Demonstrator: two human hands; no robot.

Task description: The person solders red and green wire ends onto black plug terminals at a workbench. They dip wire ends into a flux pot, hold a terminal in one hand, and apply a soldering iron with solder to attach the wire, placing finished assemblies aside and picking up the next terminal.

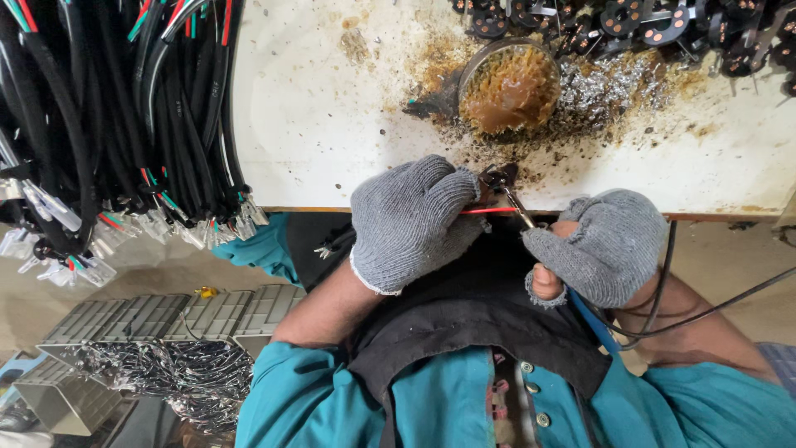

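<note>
Left hand [412,220], grey knit glove, is clenched around a small black part [497,176] with a red wire [489,211] running out of the fist toward the right. Part sits just at the near edge of the white bench [315,108], right above the person's lap.

Right hand [605,245], same glove type with open fingertips, grips a soldering iron [521,209] pen-style; its tip meets the red wire just beside the left knuckles. Iron's cable [705,311] loops off under the right forearm.

Beyond the hands: open tin of brown flux paste [507,87] on the bench, ringed by solder splatter [597,95] and scorch stains. Row of black connector parts [630,21] along the far edge. Big bundle of black cables [108,99] with stripped ends hangs at left; metal housings [166,315] stacked on the floor below.

Risks as I see them:
- Hot tip is very close to the left glove; a slip would scorch knit or finger.
- Bare right fingertips sit near the hot end.
- Joint is over the lap, so a solder drip lands on clothing.
- Cable snag could jerk the iron.
</note>
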